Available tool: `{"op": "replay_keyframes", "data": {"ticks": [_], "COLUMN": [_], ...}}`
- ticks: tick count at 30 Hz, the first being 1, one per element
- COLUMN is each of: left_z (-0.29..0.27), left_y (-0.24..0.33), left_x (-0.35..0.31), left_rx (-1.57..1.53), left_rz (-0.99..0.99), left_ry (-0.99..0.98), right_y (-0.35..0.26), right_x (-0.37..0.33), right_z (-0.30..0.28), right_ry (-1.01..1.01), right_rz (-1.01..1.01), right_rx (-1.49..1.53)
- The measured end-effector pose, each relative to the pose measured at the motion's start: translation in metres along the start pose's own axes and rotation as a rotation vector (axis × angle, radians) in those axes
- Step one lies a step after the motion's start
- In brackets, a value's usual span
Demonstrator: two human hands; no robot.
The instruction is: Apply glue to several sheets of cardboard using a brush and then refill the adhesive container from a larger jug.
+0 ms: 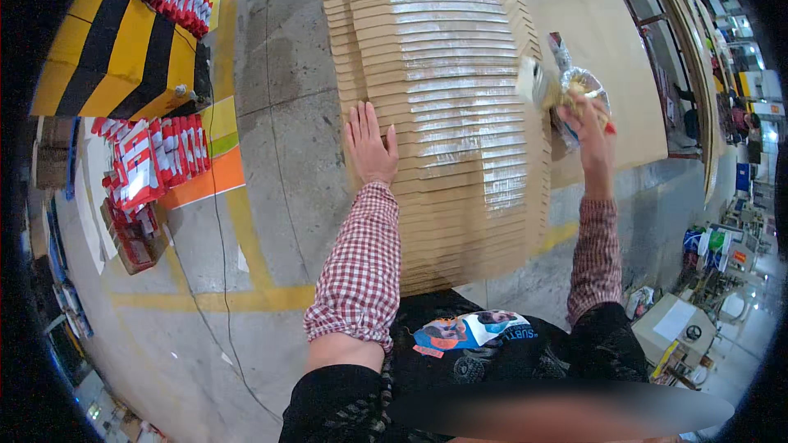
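Note:
Many brown cardboard sheets [460,234] lie fanned out in overlapping rows in front of me. A shiny wet-looking strip [447,49] runs down their middle. My left hand [372,146] rests flat on the left part of the sheets, fingers stretched out, holding nothing. My right hand [587,121] is closed around a brush [539,85], whose pale, broad head is smeared by motion near the right edge of the rows. Partly hidden behind that hand is a container with a crumpled, shiny lining [597,80]; its contents cannot be made out clearly.
A large plain cardboard sheet [607,16] lies beyond the rows on the right. To the left stand a yellow-and-black striped block [123,45] and red-and-white packets [156,160]. Black cables [222,258] cross the floor. Machines [677,324] stand at the lower right.

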State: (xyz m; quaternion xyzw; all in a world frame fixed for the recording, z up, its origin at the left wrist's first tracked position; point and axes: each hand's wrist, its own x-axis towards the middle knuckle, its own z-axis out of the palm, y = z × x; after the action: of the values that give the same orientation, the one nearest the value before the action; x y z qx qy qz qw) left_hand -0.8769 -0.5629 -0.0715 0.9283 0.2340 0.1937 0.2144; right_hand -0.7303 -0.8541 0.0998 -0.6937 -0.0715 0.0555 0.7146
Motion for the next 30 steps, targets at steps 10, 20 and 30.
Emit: {"op": "replay_keyframes", "data": {"ticks": [10, 20, 30], "left_z": [0.003, 0.001, 0.0], "left_y": [0.0, -0.006, -0.003], "left_x": [0.001, -0.001, -0.001], "left_rx": [-0.012, 0.014, -0.007], "left_rz": [0.009, 0.007, -0.005], "left_ry": [0.017, 0.01, 0.02], "right_y": [0.054, 0.049, 0.073], "right_x": [0.086, 0.024, -0.015], "right_z": [0.042, 0.009, -0.022], "right_ry": [0.037, -0.073, -0.093], "right_rz": [-0.266, 0.014, 0.014], "right_rx": [-0.406, -0.401, -0.577]}}
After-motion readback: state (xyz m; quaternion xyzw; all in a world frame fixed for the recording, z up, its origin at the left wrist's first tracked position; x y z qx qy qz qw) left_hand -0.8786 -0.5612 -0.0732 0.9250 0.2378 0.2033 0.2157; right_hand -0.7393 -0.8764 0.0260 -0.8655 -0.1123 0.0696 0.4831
